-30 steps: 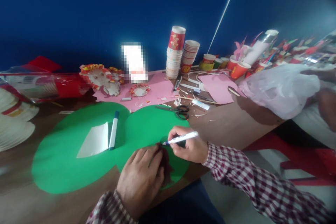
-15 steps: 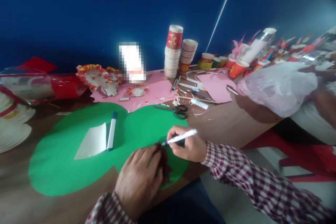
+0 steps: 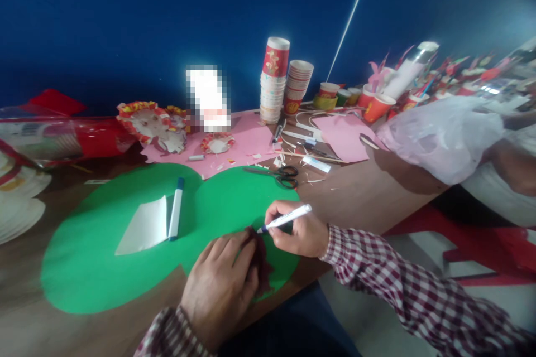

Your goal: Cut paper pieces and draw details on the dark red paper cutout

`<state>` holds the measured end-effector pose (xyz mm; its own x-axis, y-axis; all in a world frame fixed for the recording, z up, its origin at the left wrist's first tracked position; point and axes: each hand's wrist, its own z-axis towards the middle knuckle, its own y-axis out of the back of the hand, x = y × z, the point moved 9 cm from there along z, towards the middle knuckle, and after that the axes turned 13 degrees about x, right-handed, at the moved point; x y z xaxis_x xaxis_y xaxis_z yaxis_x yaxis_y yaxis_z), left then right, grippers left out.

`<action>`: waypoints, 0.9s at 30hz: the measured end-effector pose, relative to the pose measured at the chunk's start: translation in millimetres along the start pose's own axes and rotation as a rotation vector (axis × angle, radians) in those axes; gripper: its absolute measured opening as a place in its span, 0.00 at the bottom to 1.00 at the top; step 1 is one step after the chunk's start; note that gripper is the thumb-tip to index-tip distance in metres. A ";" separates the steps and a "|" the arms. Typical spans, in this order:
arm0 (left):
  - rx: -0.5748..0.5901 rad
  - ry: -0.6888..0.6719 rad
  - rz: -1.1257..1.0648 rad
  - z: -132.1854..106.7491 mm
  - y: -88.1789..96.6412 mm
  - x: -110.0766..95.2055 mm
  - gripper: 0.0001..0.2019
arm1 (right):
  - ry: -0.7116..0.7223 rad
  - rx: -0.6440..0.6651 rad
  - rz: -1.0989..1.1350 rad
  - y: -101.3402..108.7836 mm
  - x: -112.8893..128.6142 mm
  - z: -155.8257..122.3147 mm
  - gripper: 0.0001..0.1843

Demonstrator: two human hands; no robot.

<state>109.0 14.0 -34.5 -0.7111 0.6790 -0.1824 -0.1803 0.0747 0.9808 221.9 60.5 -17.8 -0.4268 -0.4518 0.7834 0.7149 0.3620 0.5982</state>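
Note:
My right hand [image 3: 296,228] grips a white marker [image 3: 288,217] with a dark blue tip. The tip points down-left, close to my left fingertips. My left hand [image 3: 221,273] lies over the large green paper [image 3: 228,195], its fingers stretched out and pressing down. Beside its fingers and thumb is a dark reddish patch [image 3: 263,268]; whether it is a paper piece or shadow I cannot tell. On the green paper's left lobe lie a white paper piece [image 3: 144,227] and a blue-capped marker [image 3: 176,209]. Black-handled scissors [image 3: 286,177] rest at the paper's far edge.
Behind stand stacked paper cups [image 3: 275,81] on pink paper [image 3: 247,134]. Paper scraps, a glue tube [image 3: 316,164] and pens lie nearby. A plastic bag [image 3: 444,134] and several cups [image 3: 379,107] are to the right. Paper plates [image 3: 20,217] sit at the left.
The whole view has shifted slightly, with things appearing a little further left. Both hands and the marker keep nearly the same pose.

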 end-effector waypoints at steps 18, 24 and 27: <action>-0.010 -0.011 0.020 -0.3 0.3 -0.5 0.15 | -0.027 0.001 0.012 -0.5 -0.7 0.5 0.05; -0.013 -0.016 0.021 -0.4 0.6 -1.1 0.15 | -0.024 -0.005 0.008 0.7 -0.8 -0.4 0.05; -0.015 -0.017 0.023 -1.1 0.7 -1.2 0.15 | -0.024 -0.001 0.013 0.8 -1.3 -0.7 0.05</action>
<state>108.9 12.4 -33.7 -0.7033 0.6931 -0.1582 -0.1741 0.0478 0.9836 223.5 60.9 -18.4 -0.4310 -0.4273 0.7948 0.7211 0.3664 0.5880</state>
